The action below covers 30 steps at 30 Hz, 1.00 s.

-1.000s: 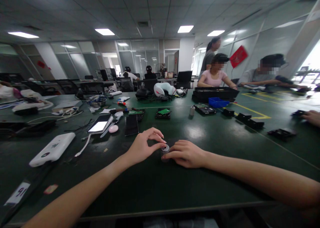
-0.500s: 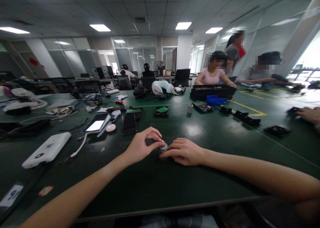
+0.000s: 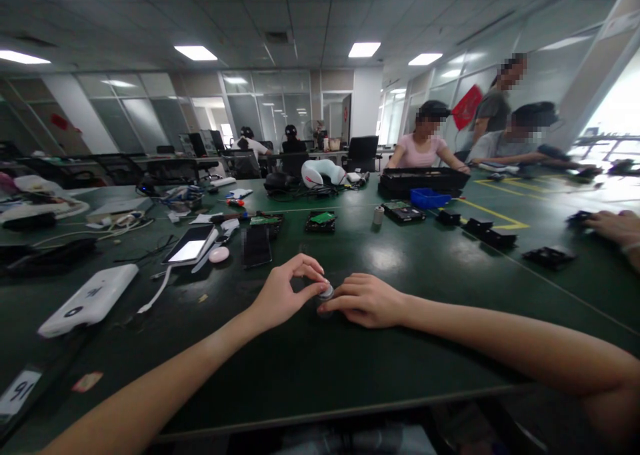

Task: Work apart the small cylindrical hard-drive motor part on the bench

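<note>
Grey: keep small cylinder (image 3: 326,294) steady, grasped from three o'clock by right hand (image 3: 373,302); touch top lightly from ten o'clock with left hand (image 3: 284,295), cannot tell if gripping.

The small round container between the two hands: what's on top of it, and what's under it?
The left hand partly covers the container from above; anything between the fingertips is too small to tell. Underneath seems to be the green table; the underside is hidden.
</note>
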Available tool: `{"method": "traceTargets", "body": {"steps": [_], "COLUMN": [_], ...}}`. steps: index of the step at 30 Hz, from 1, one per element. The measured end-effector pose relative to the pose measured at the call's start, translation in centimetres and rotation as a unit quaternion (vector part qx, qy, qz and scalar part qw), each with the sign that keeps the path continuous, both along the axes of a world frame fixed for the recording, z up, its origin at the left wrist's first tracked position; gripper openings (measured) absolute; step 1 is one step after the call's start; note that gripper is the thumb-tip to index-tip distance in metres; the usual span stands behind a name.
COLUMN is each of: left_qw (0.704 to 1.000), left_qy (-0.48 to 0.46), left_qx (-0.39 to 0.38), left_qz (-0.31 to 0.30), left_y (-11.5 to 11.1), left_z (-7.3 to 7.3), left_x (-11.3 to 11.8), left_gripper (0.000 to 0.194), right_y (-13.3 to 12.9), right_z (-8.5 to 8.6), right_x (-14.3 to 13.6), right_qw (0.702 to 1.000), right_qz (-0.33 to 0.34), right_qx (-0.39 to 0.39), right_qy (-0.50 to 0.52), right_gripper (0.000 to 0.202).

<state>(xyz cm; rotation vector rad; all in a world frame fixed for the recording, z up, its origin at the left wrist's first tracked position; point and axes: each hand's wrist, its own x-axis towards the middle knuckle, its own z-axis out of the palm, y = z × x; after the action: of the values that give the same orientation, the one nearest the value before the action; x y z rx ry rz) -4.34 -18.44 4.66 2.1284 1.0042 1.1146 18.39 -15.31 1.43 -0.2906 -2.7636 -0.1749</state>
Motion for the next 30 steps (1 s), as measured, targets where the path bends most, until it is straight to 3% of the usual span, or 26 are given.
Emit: {"method": "traceTargets", "body": {"steps": [9, 17, 21, 26, 30], "left_qw": [1.000, 1.000, 1.000, 0.996, 0.997], "left_qy": [0.010, -0.005, -0.010, -0.080, 0.038], "left_qx": [0.018, -0.027, -0.005, 0.009, -0.040], "left_qz": [0.010, 0.002, 0.013, 0.050, 0.055], "left_y": [0.1, 0.3, 0.2, 1.5, 3.5], "left_z": [-0.4, -0.8, -0.2, 0.9, -0.8], "left_x": [-0.5, 0.1, 0.1, -2.2, -4.5], "left_gripper": [0.027, 0.023, 0.023, 0.031, 0.025], "right_y": [-0.1, -0.1, -0.1, -0.1, -0.1], "right_z": [0.1, 0.2, 0.2, 0.2, 0.2], "right_x": [-0.1, 0.0, 0.0, 0.0, 0.0], "right_qw": [1.000, 1.000, 1.000, 1.000, 1.000], "right_qz": [0.001, 0.002, 0.004, -0.002, 0.001], "right_qx": [0.005, -0.005, -0.006, -0.003, -0.001], "right_qy": [0.003, -0.002, -0.001, -0.002, -0.004], "right_gripper": [0.042, 0.042, 0.042, 0.042, 0.042]}}
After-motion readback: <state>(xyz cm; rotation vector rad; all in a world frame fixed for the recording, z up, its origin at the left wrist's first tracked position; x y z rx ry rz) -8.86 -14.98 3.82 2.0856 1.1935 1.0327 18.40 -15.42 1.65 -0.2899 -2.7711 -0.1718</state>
